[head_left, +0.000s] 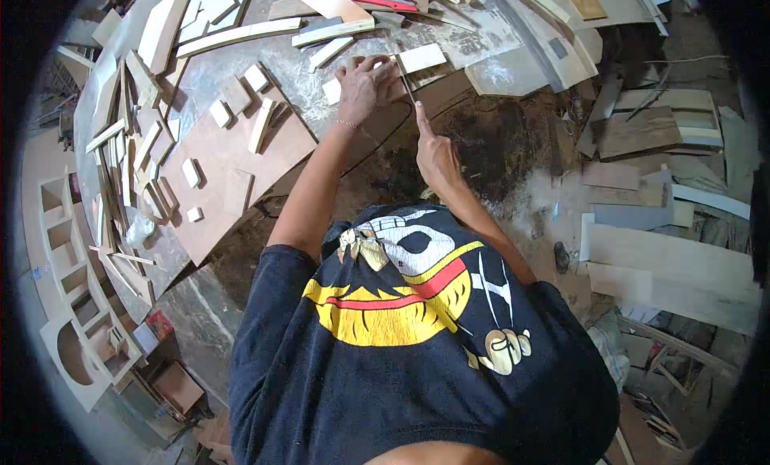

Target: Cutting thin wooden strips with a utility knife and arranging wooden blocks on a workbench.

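My left hand point(361, 88) presses down on a white-faced wood strip point(423, 58) near the table's front edge, its fingers bent over the strip and covering its middle. In my right hand point(438, 154) is a hand saw point(406, 78), gripped with the index finger stretched along it. The saw's narrow dark blade appears almost edge-on and crosses the strip just right of my left fingers. The handle is mostly hidden in my right palm. Left of my left hand, a white end of wood point(330, 90) sticks out.
A brown plywood sheet point(216, 168) with several small white-edged blocks lies at the left. Offcuts point(132, 152) are heaped beyond it. A red-handled cutter point(385, 0) rests at the back. Boards point(674, 256) are stacked on the right, and a compartmented wooden frame point(68, 260) stands far left.
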Demonstrator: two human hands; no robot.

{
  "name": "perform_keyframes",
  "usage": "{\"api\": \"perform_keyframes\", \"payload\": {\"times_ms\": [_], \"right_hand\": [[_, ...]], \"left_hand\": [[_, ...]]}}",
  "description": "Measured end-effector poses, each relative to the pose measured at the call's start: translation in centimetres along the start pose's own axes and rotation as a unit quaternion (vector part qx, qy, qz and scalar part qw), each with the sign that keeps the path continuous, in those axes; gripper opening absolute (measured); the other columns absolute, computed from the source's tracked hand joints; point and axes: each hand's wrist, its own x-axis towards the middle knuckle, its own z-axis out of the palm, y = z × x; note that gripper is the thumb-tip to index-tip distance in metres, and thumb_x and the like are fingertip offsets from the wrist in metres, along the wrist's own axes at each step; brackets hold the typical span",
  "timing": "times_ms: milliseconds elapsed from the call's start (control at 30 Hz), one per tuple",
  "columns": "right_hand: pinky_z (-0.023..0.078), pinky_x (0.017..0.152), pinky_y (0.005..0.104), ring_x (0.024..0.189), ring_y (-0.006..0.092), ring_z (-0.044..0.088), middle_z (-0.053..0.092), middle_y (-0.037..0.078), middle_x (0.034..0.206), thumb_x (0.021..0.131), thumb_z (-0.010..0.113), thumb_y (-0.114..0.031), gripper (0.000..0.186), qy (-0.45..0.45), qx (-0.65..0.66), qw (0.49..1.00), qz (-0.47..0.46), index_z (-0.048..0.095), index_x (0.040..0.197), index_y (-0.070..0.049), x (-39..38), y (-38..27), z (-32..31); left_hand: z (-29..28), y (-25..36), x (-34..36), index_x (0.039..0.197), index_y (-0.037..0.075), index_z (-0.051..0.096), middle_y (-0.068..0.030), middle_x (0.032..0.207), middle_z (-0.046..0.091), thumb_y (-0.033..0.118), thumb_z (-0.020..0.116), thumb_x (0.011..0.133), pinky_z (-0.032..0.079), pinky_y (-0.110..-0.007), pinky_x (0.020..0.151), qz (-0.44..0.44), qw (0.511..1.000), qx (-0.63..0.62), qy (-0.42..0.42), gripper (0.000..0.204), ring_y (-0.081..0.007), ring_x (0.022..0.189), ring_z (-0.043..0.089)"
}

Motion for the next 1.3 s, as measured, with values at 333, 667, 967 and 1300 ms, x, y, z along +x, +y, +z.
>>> {"api": "perform_keyframes", "payload": {"times_ms": [333,667,967,1300], "right_hand": [[0.042,0.049,0.0443,0.051,0.0358,0.054,0.052,0.024,0.055,0.075,0.038,0.000,0.067,-0.023,-0.021,0.999,0.021,0.008,0.134,-0.011,-0.1,0.3,-1.1],[0.045,0.055,0.0450,0.055,0.0372,0.055,0.053,0.024,0.058,0.074,0.040,0.000,0.071,-0.048,-0.028,0.998,0.035,0.005,0.134,-0.015,0.1,-0.2,-1.8],[0.044,0.055,0.0453,0.056,0.0378,0.056,0.053,0.024,0.058,0.075,0.039,0.000,0.070,-0.067,-0.032,0.996,0.051,0.006,0.134,-0.017,0.4,-0.7,-2.5],[0.043,0.050,0.0454,0.054,0.0389,0.055,0.053,0.024,0.056,0.076,0.039,-0.001,0.067,-0.062,-0.015,0.997,0.035,0.008,0.134,-0.013,1.3,-0.5,-2.9]], "left_hand": [[0.0,1.3,0.2,0.094,0.023,0.062,0.0047,0.101,0.054,0.025,0.057,0.073,0.029,-0.042,0.077,0.002,0.999,0.022,0.030,0.021,-0.0204,0.093,0.046],[0.7,1.4,0.0,0.099,0.021,0.060,0.0009,0.104,0.053,0.018,0.055,0.071,0.029,-0.044,0.077,-0.008,0.999,0.025,0.019,0.028,-0.0219,0.096,0.045],[1.2,1.1,0.0,0.097,0.014,0.061,-0.0007,0.103,0.053,0.017,0.058,0.068,0.029,-0.041,0.077,-0.002,1.000,0.014,0.022,0.029,-0.0224,0.096,0.043],[0.5,1.9,0.1,0.095,0.019,0.061,0.0042,0.104,0.051,0.015,0.053,0.070,0.029,-0.040,0.076,0.000,0.998,0.069,0.005,0.026,-0.0208,0.091,0.045]]}}
